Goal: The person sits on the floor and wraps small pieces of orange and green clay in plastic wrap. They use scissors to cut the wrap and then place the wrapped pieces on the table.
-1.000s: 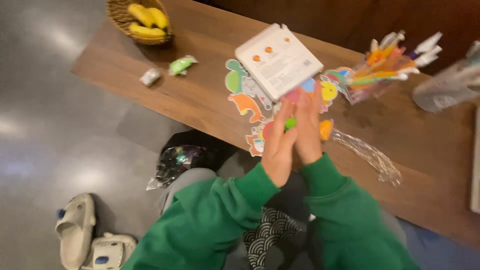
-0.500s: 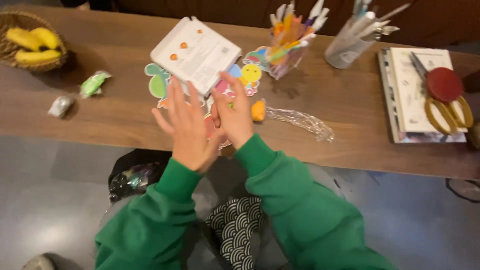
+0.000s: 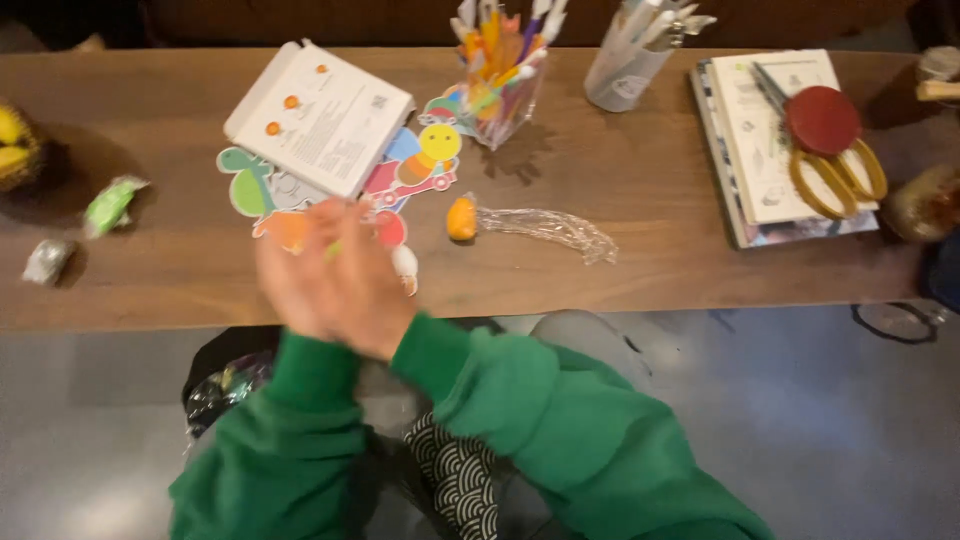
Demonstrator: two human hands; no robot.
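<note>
Stretching across the upper part of the view, a long brown wooden table (image 3: 640, 190) stands over a grey, glossy floor (image 3: 820, 420). At the far left edge a basket of yellow fruit (image 3: 12, 145) sits on the table, with a green wrapped sweet (image 3: 108, 203) and a small silver wrapped piece (image 3: 45, 260) just beside it. Further right lies a spread of colourful animal cut-outs (image 3: 330, 195), partly covered by a white box (image 3: 318, 117) with orange dots that rests tilted on top of them. The person's two hands are blurred and held close together at the near edge of the table, over the lower cut-outs: the left hand (image 3: 300, 270) and the right hand (image 3: 375, 290) appear pressed side by side, and whether they pinch anything cannot be told, though a thin green streak shows between them. Both arms wear green sleeves (image 3: 520, 420), and a dark bag (image 3: 230, 385) sits on the floor under the table. Right of the hands lie an orange piece (image 3: 461, 218) and a crumpled clear wrapper (image 3: 545, 228) touching it. Behind stand a clear cup of coloured cut-outs (image 3: 505, 75) and a clear cup of pens (image 3: 630, 60). At the right, a stack of books (image 3: 770, 150) carries a red lid (image 3: 822, 120) and yellow-handled scissors (image 3: 835, 175).
</note>
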